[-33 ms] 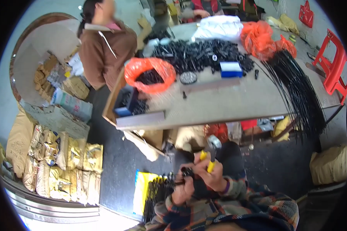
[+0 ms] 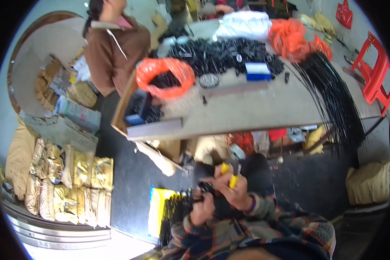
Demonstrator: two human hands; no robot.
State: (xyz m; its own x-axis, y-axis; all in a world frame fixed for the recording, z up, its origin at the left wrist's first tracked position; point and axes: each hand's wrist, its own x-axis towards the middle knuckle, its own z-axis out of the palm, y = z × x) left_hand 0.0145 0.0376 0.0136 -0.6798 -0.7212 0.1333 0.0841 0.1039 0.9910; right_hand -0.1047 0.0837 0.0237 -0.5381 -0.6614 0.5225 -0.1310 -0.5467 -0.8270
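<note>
Near the lower middle, my right hand (image 2: 235, 193) is closed around a pair of pliers with yellow handles (image 2: 233, 181). One handle sticks up on each side of the fingers; the jaws are hard to make out. My left hand (image 2: 203, 209) is closed on a small black part (image 2: 206, 187), right beside the right hand's fingertips. The left fingers partly cover this piece, so its exact kind does not show. Left of that hand, a bundle of thin black strips (image 2: 172, 216) lies against a yellow bag (image 2: 159, 208).
Ahead stands a table (image 2: 229, 115) with a heap of black parts (image 2: 223, 54), an orange-red plastic bag (image 2: 164, 93), a blue-and-white box (image 2: 258, 71) and long black rods (image 2: 333, 99). Packed parcels (image 2: 69, 186) line the left. A person (image 2: 117, 56) stands beyond; a red stool (image 2: 375, 71) is right.
The table and surroundings have shifted slightly left and up in the picture. My hands stay close together, and the pliers have turned a little in my right hand.
</note>
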